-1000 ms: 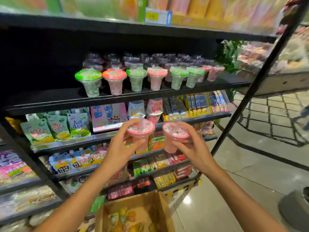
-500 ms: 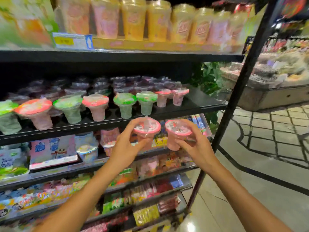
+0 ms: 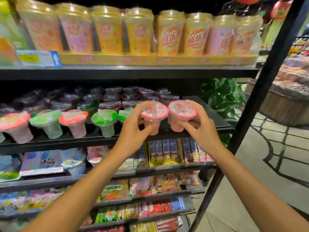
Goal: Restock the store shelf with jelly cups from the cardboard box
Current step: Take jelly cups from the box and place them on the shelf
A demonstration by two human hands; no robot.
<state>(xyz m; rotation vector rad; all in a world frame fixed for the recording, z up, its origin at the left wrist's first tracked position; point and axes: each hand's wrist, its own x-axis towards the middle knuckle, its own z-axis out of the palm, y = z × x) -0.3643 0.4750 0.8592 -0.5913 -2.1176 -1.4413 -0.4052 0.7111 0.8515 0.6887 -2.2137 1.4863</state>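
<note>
The shelf (image 3: 207, 104) that takes the jelly cups is already largely stocked: a front row of cups with pink and green lids (image 3: 73, 115) runs from its left edge toward the middle, and darker, clear-lidded cups (image 3: 113, 94) fill the rows behind. The bare black board shows only at the right end, near the right front corner, and that looks like the gap still to be filled.

Over that right end, two more cups are on their way in. The left hand (image 3: 133, 131) grips the left pink-lidded cup (image 3: 153, 112) with fingers curled round its body below the lid. The right hand (image 3: 202, 131) grips the right pink-lidded cup (image 3: 182, 109) the same way, thumb and fingers wrapped round the narrow lower part. The two lids nearly touch. Both cups stand upright just above the front edge; whether either base already rests on the board cannot be told, as the fingers hide it.

The cardboard box is out of view, so how many cups remain in it cannot be judged. By my reading the task is well along, with these two placements in hand and perhaps a few more to follow.
</note>
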